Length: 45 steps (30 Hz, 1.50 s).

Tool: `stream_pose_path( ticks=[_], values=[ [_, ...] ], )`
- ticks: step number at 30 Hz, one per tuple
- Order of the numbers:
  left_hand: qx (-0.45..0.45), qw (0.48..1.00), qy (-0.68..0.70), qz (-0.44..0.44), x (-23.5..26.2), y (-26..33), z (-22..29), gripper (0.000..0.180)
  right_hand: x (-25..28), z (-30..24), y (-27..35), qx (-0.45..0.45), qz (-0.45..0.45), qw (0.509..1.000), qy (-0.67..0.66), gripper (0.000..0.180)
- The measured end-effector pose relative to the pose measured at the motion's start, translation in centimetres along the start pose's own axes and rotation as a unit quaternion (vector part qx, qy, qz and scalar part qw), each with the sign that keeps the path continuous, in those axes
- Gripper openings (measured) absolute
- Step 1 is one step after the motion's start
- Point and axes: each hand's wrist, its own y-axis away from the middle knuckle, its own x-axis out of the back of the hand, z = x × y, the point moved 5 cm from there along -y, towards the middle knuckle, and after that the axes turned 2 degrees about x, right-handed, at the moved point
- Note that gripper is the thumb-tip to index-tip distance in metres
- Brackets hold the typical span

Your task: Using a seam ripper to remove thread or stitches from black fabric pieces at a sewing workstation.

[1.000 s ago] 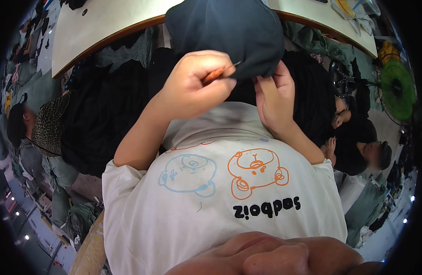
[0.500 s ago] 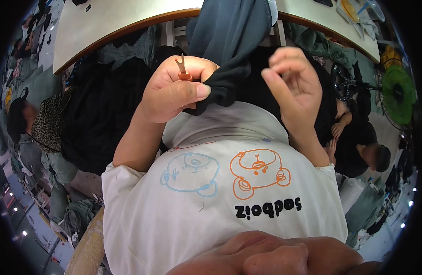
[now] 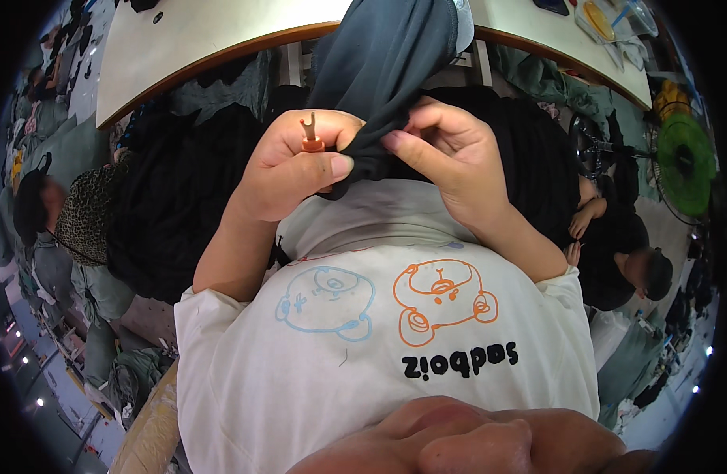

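White shirt (image 3: 379,371) fills the near view. Above it, left hand (image 3: 296,162) is closed around an orange seam ripper (image 3: 310,136), thumb pressing dark garment (image 3: 387,71). Right hand (image 3: 450,158) pinches the garment's fold between thumb and fingertips. Garment hangs from the table (image 3: 213,35) beyond

Green fan (image 3: 684,162), long table (image 3: 205,35)

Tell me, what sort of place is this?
Probably a clothing workshop. The left hand holds a small orange seam ripper against dark cloth, heaps of dark garments surround a long pale table, and another person sits nearby.
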Motion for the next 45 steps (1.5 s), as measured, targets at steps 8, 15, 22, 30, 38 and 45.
stream_pose_path(
  ticks=[8,15,22,30,38,45],
  values=[
    [-0.06,0.961,-0.267,0.035,1.4,2.3,5.3,0.01,-2.8,-1.8,0.8,0.121,-0.21,0.969,0.056,0.015],
    [0.017,0.954,-0.248,0.165,-1.4,4.5,5.1,0.031,-3.6,3.5,-0.7,0.028,-0.098,0.993,0.06,0.015],
    [-0.027,0.908,-0.394,0.137,-1.7,6.1,3.1,0.024,-4.3,2.7,-0.6,0.048,-0.064,0.992,0.1,0.011],
    [-0.064,0.882,-0.432,0.178,-0.7,9.4,1.7,0.019,-4.8,2.9,-0.1,0.072,-0.077,0.985,0.137,0.008],
    [-0.074,0.888,-0.413,0.191,-0.4,9.9,1.4,0.014,-5.0,2.8,-0.4,0.105,-0.101,0.974,0.171,0.005],
    [-0.062,0.894,-0.4,0.193,0.2,10.2,1.3,0.011,-5.4,2.6,-0.5,0.133,-0.103,0.972,0.163,0.006]
  ],
)
